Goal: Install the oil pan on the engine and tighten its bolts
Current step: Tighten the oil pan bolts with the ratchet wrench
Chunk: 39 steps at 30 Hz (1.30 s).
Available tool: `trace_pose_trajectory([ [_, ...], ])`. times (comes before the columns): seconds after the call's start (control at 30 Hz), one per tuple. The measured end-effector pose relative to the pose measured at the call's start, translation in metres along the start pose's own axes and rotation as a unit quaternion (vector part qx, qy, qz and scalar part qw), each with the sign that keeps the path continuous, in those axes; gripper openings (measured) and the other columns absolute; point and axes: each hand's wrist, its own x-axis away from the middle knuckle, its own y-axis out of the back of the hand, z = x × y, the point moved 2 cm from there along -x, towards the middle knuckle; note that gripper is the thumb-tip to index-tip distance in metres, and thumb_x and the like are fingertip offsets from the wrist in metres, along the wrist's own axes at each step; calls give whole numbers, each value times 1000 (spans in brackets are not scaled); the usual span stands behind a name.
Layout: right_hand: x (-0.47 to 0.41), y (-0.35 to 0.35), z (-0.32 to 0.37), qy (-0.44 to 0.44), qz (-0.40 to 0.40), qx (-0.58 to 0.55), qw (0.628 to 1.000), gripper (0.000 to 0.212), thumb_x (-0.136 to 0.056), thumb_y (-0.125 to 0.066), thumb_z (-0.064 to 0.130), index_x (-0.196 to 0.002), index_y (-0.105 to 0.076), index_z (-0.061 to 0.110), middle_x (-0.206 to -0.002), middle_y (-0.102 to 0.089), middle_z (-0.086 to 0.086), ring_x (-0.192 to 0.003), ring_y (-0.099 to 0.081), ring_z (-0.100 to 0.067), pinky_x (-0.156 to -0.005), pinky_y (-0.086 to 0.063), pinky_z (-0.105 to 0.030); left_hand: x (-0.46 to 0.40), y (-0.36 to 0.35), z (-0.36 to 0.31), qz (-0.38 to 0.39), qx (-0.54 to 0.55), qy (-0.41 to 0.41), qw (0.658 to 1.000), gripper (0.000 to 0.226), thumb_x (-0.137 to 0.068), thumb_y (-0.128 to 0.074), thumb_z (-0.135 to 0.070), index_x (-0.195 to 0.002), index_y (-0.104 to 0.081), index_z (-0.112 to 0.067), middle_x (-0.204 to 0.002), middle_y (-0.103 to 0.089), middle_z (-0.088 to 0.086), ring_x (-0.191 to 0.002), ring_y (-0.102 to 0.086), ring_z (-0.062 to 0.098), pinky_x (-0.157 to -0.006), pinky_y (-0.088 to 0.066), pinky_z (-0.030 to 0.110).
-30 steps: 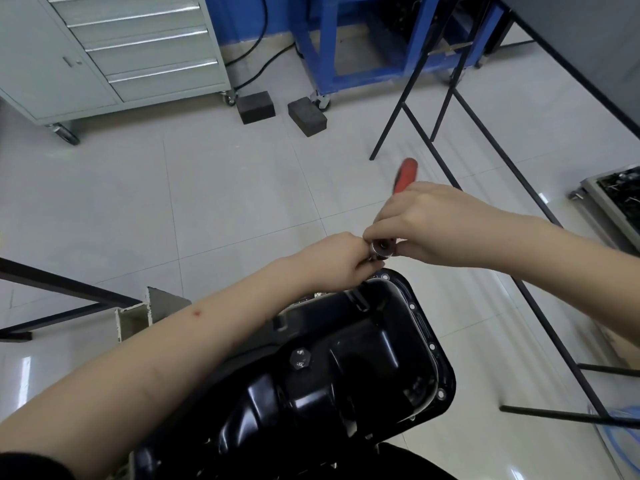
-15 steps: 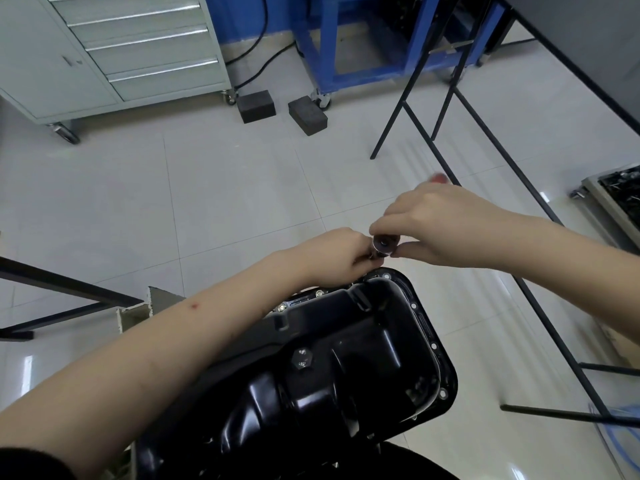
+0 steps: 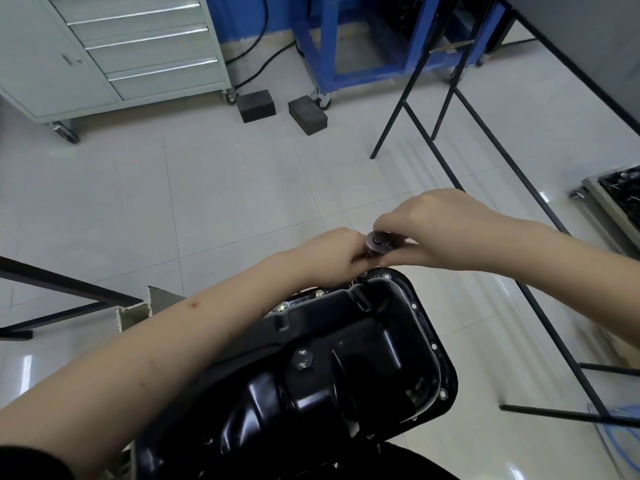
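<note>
Head view, looking down. No brand, label or writing is legible on any surface.

The black oil pan sits low in the frame, hollow side up, its drain bolt standing in the middle. Its flange runs along the right edge, dotted with bolt holes; two seated flange bolts show at the far-left rim.

Both hands meet at the pan's far corner. The left hand has its fingers curled beneath the round metal ratchet head; what it pinches is hidden. The right hand grips the ratchet, fingers wrapped over the tool just behind its head; the handle is covered by the hand.

Open tiled floor lies beyond the pan. Bounding it: one grey drawer cabinet on castors at far left, one blue frame on castors, two dark blocks between them, and black tubular legs crossing at right.
</note>
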Motion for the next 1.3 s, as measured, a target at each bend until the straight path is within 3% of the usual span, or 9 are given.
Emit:
trace_pose_trajectory([
  [0.17, 0, 3, -3, 83, 5, 53, 995, 29, -95, -37, 36, -120, -48, 29, -114, -56, 13, -110, -49, -14, -89, -36, -30, -1, 1, -5, 14, 4, -17, 1000, 28, -96, -42, -21, -88, -57, 2, -78, -59, 18, -68, -43, 24, -63, -32, 30],
  [0.33, 2, -2, -4, -27, -4, 44, 999, 44, -86, -38, 60, -100, -50, 21, -83, -62, 3, -70, -49, -23, -54, -29, -29, 2, 0, 1, -34, -16, 21, 999, 26, -93, -48, -27, -79, -54, -7, -71, -58, 12, -64, -43, 21, -62, -35, 31],
  [0.47, 3, -5, 3, -68, 11, 37, 997, 43, -82, -37, 64, -86, -35, 21, -60, -37, 5, -61, -40, -23, -45, -19, -27, 0, -5, 2, -54, -64, 27, 996, 31, -94, -44, -28, -91, -59, 0, -85, -65, 19, -75, -54, 30, -62, -34, 31],
  [0.6, 4, -3, -6, 12, -19, -6, 1000, 30, -89, -41, 50, -100, -52, 24, -89, -60, 6, -89, -56, -22, -66, -33, -29, -1, -3, -2, -54, -69, 2, 996, 29, -95, -43, -24, -89, -58, 1, -84, -63, 22, -70, -50, 32, -56, -21, 26],
  [0.73, 4, -2, -6, 93, -17, 43, 995, 24, -95, -39, 29, -116, -51, 31, -118, -54, 16, -119, -42, -8, -89, -27, -24, -2, -4, -8, -36, -78, -8, 996, 31, -96, -40, -23, -91, -58, 2, -87, -62, 23, -68, -44, 27, -55, -17, 25],
  [0.9, 0, -3, -6, 7, -23, 54, 998, 42, -86, -38, 57, -101, -54, 21, -82, -63, 4, -80, -55, -24, -62, -22, -26, 2, -5, -2, -44, -65, 38, 996, 29, -97, -38, -27, -95, -53, -3, -88, -63, 19, -68, -43, 24, -57, -22, 26],
  [1.03, 5, -7, 7, -44, 0, 21, 999, 53, -69, -29, 71, -79, -38, 20, -53, -31, 9, -55, -33, -21, -44, -16, -27, 1, -9, -4, -42, -94, 36, 994, 28, -94, -43, -26, -97, -57, -3, -92, -63, 20, -83, -57, 34, -60, -30, 28],
  [1.17, 5, -5, 2, -10, -17, -1, 1000, 39, -84, -40, 58, -91, -47, 21, -78, -59, 1, -69, -45, -23, -53, -20, -30, 1, -9, -4, -36, -76, 24, 996, 30, -96, -40, -26, -101, -57, -2, -96, -64, 21, -87, -57, 36, -65, -36, 32],
  [1.3, 4, -3, -2, 79, -19, 41, 996, 23, -95, -35, 35, -113, -48, 28, -107, -56, 12, -106, -50, -13, -85, -28, -25, -3, -6, -8, -30, -63, 2, 998, 31, -97, -39, -25, -97, -58, -1, -91, -63, 21, -81, -54, 34, -60, -25, 26],
])
